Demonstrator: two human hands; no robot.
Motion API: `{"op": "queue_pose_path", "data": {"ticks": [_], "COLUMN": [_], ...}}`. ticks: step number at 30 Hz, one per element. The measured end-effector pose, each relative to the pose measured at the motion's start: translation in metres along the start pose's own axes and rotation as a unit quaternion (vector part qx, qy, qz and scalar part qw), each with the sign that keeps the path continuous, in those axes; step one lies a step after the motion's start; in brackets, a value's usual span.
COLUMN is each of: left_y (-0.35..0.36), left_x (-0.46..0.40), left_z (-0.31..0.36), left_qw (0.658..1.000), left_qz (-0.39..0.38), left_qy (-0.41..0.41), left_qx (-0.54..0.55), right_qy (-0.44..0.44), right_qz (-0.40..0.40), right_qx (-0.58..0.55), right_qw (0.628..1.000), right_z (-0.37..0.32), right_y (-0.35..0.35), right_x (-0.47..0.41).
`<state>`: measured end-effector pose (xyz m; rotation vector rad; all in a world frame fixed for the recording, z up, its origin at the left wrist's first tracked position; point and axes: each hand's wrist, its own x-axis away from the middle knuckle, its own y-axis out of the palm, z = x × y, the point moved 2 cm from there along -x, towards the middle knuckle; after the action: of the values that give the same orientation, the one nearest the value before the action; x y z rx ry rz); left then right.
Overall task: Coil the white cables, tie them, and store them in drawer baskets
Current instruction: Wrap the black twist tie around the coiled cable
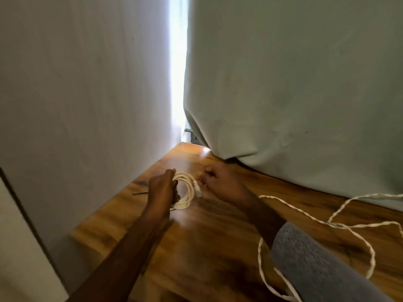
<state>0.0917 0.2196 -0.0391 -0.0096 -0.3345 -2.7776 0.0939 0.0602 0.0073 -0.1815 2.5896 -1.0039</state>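
Coiled white cable (185, 191), wound in several round loops, was held above the wooden floor (196, 247) near a grey wall (87, 105). The left hand (162, 188) was clenched around the coil's left side. The right hand (220, 182), fingers curled, pinched the cable's end beside the coil. A loose twisted white cable (349, 225) trailed across the floor at right, below a pale green curtain (283, 83).

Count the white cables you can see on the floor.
2. One is a coil held in the left hand; the other, a loose cable, lies on the floor right of the right hand. Others may be hidden.
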Motion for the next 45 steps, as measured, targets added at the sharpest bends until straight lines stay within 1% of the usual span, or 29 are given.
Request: {"op": "queue_pose_path", "data": {"ticks": [4,8,13,16,19,22,24,26,28,30,32,36,38,41,45], "left_y": [-0.043,-0.077,-0.099,-0.105,-0.110,-0.110,-0.108,-0.105,-0.102,-0.098,-0.090,-0.072,-0.065,-0.062,-0.062], "left_x": [-0.020,-0.034,-0.048,-0.050,-0.052,-0.053,-0.052,-0.051,-0.051,-0.050,-0.049,-0.042,-0.038,-0.036,-0.037], "left_z": [0.011,0.013,0.008,0.004,0.000,-0.002,-0.001,0.000,0.000,-0.001,-0.003,-0.005,-0.004,-0.002,0.000], "left_qw": [0.996,0.991,0.984,0.980,0.979,0.980,0.982,0.982,0.983,0.984,0.985,0.988,0.989,0.988,0.986], "left_qz": [0.076,0.124,0.172,0.189,0.194,0.187,0.184,0.183,0.182,0.177,0.173,0.152,0.151,0.155,0.168], "left_qy": [0.037,0.041,0.033,0.023,0.015,0.017,0.024,0.026,0.023,0.019,0.015,0.006,0.009,0.010,0.007], "left_qx": [-0.016,0.002,0.031,0.052,0.068,0.060,0.042,0.025,0.014,0.014,0.015,0.001,-0.002,-0.002,0.003], "right_qy": [-0.032,-0.015,0.011,0.018,0.011,0.010,0.019,0.029,0.031,0.029,0.020,-0.043,-0.048,-0.035,-0.003], "right_qz": [-0.034,-0.066,-0.102,-0.109,-0.104,-0.105,-0.118,-0.135,-0.141,-0.145,-0.151,-0.121,-0.114,-0.100,-0.135], "right_qx": [0.066,0.149,0.194,0.206,0.215,0.215,0.197,0.155,0.145,0.172,0.240,0.348,0.390,0.400,0.361], "right_qw": [0.997,0.986,0.976,0.972,0.971,0.971,0.973,0.978,0.979,0.974,0.959,0.929,0.912,0.910,0.923], "right_z": [-0.003,-0.005,-0.003,-0.003,-0.003,0.000,0.003,0.005,0.007,0.010,0.012,0.009,0.014,0.027,0.036], "right_y": [0.036,0.064,0.088,0.095,0.097,0.098,0.096,0.090,0.080,0.069,0.060,0.042,0.032,0.017,0.022], "right_x": [-0.018,-0.032,-0.046,-0.049,-0.050,-0.050,-0.051,-0.052,-0.053,-0.055,-0.054,-0.046,-0.043,-0.039,-0.031]}}
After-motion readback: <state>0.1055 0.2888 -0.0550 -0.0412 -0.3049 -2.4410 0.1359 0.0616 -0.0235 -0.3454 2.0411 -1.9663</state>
